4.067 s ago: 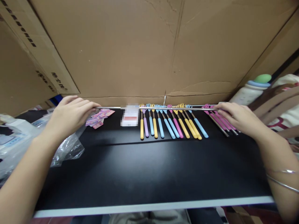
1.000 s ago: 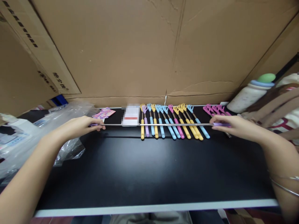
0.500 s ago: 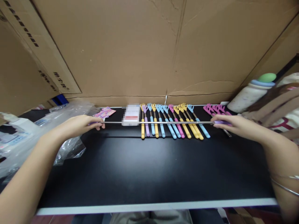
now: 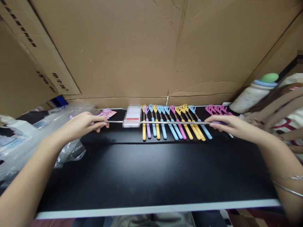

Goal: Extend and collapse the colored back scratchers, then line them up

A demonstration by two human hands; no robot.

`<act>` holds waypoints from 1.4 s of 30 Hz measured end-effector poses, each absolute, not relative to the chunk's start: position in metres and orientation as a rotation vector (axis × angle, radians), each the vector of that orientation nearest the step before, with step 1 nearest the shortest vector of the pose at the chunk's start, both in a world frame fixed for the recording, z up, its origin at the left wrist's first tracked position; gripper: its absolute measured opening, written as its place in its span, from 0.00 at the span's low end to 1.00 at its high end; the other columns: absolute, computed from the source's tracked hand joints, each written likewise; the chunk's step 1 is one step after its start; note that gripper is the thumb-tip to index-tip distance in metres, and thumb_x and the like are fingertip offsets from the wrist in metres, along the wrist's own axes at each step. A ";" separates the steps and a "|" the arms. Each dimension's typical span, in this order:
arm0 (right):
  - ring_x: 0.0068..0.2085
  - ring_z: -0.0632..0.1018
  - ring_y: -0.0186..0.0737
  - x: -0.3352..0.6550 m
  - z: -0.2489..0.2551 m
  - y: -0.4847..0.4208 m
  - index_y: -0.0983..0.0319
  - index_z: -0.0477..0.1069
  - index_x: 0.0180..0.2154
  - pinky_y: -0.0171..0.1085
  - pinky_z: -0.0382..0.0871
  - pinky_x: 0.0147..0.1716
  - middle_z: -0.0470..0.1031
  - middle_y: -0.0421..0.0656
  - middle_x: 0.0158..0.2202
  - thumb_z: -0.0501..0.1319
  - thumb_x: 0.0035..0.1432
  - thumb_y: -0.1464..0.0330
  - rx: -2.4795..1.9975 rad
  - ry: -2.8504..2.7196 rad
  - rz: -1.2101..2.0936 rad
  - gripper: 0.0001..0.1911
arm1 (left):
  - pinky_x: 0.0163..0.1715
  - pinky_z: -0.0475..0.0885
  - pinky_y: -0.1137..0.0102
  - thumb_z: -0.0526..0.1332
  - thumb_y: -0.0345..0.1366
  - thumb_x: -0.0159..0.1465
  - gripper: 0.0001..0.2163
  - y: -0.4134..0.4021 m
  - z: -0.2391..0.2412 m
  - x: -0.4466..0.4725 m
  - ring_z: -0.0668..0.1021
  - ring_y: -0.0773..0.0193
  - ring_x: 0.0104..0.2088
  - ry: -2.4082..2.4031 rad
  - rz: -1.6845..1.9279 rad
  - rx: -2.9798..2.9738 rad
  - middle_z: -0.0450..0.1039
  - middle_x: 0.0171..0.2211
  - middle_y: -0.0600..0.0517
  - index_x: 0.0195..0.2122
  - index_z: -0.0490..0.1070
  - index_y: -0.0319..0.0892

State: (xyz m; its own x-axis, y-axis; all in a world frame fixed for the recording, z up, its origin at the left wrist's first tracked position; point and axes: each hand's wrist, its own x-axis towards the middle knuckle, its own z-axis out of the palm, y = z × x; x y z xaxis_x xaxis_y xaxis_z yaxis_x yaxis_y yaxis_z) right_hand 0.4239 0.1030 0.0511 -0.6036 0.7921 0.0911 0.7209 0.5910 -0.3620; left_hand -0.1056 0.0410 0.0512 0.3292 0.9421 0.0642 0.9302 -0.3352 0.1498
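Observation:
A back scratcher (image 4: 165, 122) with a long, extended metal rod is stretched level between both hands, just above the black table. My left hand (image 4: 91, 121) is closed around its left end, and small purple bits show behind the fingers. On the other side, my right hand (image 4: 222, 123) grips the right end, where a purple handle shows under the fingers. Beyond the rod lies a row of short back scratchers (image 4: 171, 126) in yellow, blue, purple and pink, claws pointing away. Several pink back scratchers (image 4: 216, 109) lie behind my right hand, partly hidden by it.
A blurred white packet (image 4: 132, 116) lies left of the row, with pink cards (image 4: 109, 113) beside it. Clear plastic bags (image 4: 71, 151) cover the left side. A white bottle (image 4: 251, 96) and a cloth bag (image 4: 288, 123) stand right. Cardboard (image 4: 123, 56) walls the back.
My hands have come slightly closer together: the right hand has shifted left and the left hand a little right. Both still hold the back scratcher.

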 end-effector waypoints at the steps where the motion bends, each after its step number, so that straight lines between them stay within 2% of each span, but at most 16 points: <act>1: 0.33 0.75 0.43 0.425 0.052 0.103 0.62 0.71 0.43 0.40 0.67 0.33 0.76 0.47 0.34 0.51 0.60 0.50 -1.268 -2.557 0.403 0.24 | 0.32 0.62 0.73 0.45 0.53 0.66 0.22 0.041 0.051 -0.105 0.74 0.62 0.28 1.754 0.206 2.475 0.74 0.25 0.53 0.40 0.74 0.46; 5: 0.31 0.75 0.43 0.432 0.057 0.103 0.62 0.72 0.40 0.41 0.67 0.31 0.76 0.47 0.29 0.52 0.57 0.47 -1.320 -2.484 0.321 0.27 | 0.33 0.62 0.72 0.45 0.53 0.66 0.22 0.042 0.050 -0.104 0.74 0.62 0.30 1.727 0.148 2.437 0.72 0.24 0.55 0.39 0.74 0.47; 12: 0.29 0.75 0.44 0.446 0.060 0.107 0.63 0.73 0.40 0.42 0.69 0.31 0.77 0.48 0.31 0.52 0.55 0.44 -1.368 -2.449 0.304 0.30 | 0.30 0.62 0.74 0.45 0.55 0.65 0.23 0.039 0.054 -0.103 0.73 0.64 0.27 1.732 0.174 2.391 0.70 0.22 0.56 0.39 0.73 0.46; 22: 0.38 0.76 0.47 0.457 0.063 0.108 0.59 0.73 0.41 0.42 0.69 0.36 0.78 0.47 0.37 0.53 0.57 0.48 -1.321 -2.460 0.206 0.24 | 0.28 0.63 0.73 0.46 0.56 0.64 0.23 0.037 0.055 -0.104 0.73 0.65 0.25 1.745 0.213 2.340 0.74 0.26 0.55 0.38 0.73 0.46; 29: 0.38 0.77 0.50 0.461 0.062 0.109 0.61 0.73 0.40 0.45 0.70 0.37 0.78 0.50 0.38 0.52 0.56 0.47 -1.426 -2.419 0.172 0.26 | 0.32 0.63 0.73 0.47 0.56 0.64 0.23 0.039 0.055 -0.111 0.76 0.61 0.32 1.840 0.228 2.436 0.78 0.32 0.53 0.42 0.74 0.47; 33: 0.41 0.76 0.51 0.470 0.064 0.110 0.61 0.74 0.40 0.47 0.69 0.42 0.77 0.49 0.40 0.53 0.54 0.47 -1.440 -2.381 0.084 0.26 | 0.33 0.63 0.72 0.47 0.56 0.63 0.24 0.043 0.054 -0.116 0.77 0.58 0.36 1.923 0.150 2.434 0.79 0.37 0.52 0.43 0.74 0.48; 42: 0.41 0.77 0.52 0.482 0.062 0.113 0.60 0.74 0.40 0.46 0.68 0.42 0.78 0.49 0.42 0.53 0.51 0.44 -1.588 -2.351 0.021 0.29 | 0.38 0.64 0.70 0.49 0.59 0.61 0.26 0.040 0.056 -0.128 0.75 0.55 0.42 1.992 0.200 2.376 0.76 0.45 0.49 0.44 0.74 0.46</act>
